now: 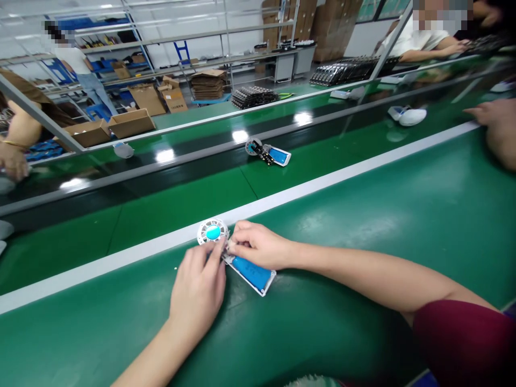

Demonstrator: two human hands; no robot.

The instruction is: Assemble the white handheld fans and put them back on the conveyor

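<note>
A white device part with a round spoked head (213, 231) and a blue block (253, 273) in its handle lies on the green work surface (346, 317), close to the white strip. Both hands meet at the joint between head and handle. My left hand (200, 277) reaches in from below, its fingertips pressed on that joint. From the right, my right hand (260, 244) has thumb and fingers closed at the same place, over something small and pale that is mostly hidden.
Beyond the white strip (314, 185), a similar part with a dark circuit board (264, 153) lies on the green belt (173, 212). A white piece (411, 117) rests farther right. Another person's hand (500, 131) is at the right edge. Cardboard boxes (131, 123) stand behind.
</note>
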